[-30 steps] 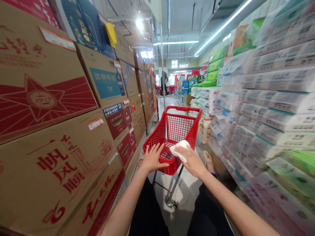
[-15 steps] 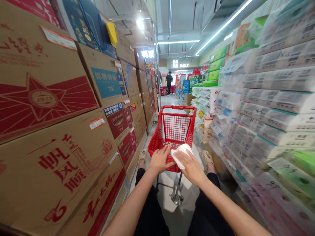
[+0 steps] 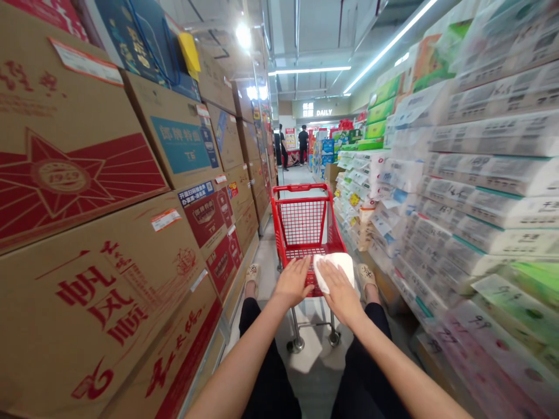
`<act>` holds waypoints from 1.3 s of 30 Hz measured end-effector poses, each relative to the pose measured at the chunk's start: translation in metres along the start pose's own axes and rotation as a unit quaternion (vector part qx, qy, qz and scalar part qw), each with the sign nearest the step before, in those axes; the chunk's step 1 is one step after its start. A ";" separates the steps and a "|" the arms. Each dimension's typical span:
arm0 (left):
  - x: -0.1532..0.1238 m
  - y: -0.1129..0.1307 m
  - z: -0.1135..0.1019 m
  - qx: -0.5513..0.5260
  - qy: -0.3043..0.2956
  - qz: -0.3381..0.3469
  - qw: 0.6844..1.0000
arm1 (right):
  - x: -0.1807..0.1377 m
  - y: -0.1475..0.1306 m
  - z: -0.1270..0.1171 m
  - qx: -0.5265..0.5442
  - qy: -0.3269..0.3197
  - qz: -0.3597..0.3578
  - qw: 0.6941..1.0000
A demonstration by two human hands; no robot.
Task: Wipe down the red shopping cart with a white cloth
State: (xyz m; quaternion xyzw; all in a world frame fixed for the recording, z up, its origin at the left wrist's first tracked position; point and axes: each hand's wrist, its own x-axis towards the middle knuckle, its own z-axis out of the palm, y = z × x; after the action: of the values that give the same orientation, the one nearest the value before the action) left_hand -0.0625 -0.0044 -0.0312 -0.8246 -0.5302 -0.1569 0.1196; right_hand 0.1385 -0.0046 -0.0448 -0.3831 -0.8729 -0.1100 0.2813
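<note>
pressing evenly through the open right hand [image 3: 338, 286], laid flat over the white cloth [image 3: 346, 267], seems best; the open, unladen left hand [image 3: 292, 283] could steady the red cart [image 3: 301, 200]. the cloth sits at the cart's near end, towards the right. well beyond, two people [image 3: 303, 139] stand.

Colours and surface patterns: red cart [image 3: 301, 221] with square lattice walls; plain white cloth [image 3: 345, 270].
Brown cartons [image 3: 135, 233]: red lettering [image 3: 117, 319], a red band [image 3: 126, 156] with a line-drawn star [image 3: 61, 174], a blue panel [image 3: 177, 144]. Stacked packs [image 3: 489, 137]: white, grey-printed; others [image 3: 385, 107] bright green. Trousers [image 3: 267, 375]: black. Shoes [image 3: 253, 272]: beige, dark-marked.
</note>
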 end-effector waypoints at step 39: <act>0.034 0.027 -0.004 0.015 0.015 -0.008 1.000 | -0.016 0.012 -0.003 -0.007 0.034 0.089 0.995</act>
State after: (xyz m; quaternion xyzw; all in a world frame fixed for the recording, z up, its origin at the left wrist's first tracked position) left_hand -0.0254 0.0119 -0.0156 -0.8161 -0.5371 -0.1624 0.1382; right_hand 0.1577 -0.0073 -0.0516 -0.4578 -0.8243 -0.1039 0.3165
